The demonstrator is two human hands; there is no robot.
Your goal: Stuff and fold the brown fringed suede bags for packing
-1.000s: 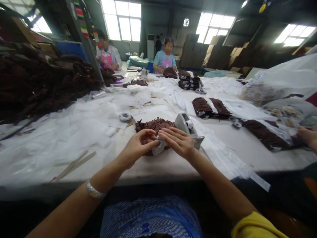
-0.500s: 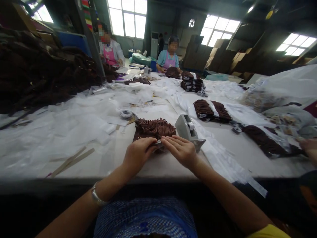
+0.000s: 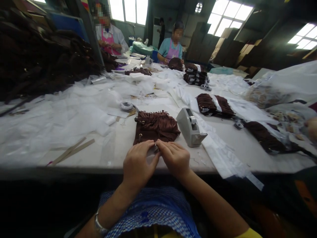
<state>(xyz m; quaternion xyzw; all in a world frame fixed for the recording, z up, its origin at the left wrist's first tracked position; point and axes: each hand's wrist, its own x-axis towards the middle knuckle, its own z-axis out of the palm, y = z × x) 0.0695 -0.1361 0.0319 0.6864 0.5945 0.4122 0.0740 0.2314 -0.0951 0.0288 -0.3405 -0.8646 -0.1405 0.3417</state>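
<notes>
A brown fringed bag (image 3: pixel 157 124) with small gold-coloured rings lies on the table just beyond my hands. My left hand (image 3: pixel 138 163) is closed at the bag's near edge, its thumb and fingertips pinched together. My right hand (image 3: pixel 174 160) meets it there, also closed with fingers bent. Between the fingertips shows a small pale, shiny bit, too small to name. A grey tape dispenser (image 3: pixel 189 127) stands just right of the bag, apart from my right hand.
White plastic sheets (image 3: pixel 81 109) cover the left side. Flat beige strips (image 3: pixel 74 152) lie near the front edge, and a tape roll (image 3: pixel 126 105) behind. Wrapped brown bundles (image 3: pixel 215 105) lie right. Across the table two people work; a blurred hand (image 3: pixel 312 129) shows at far right.
Both hands have drawn closer to me, uncovering more of the bag. My right hand's fingers, extended before, are now bent inward. The view has shifted slightly.
</notes>
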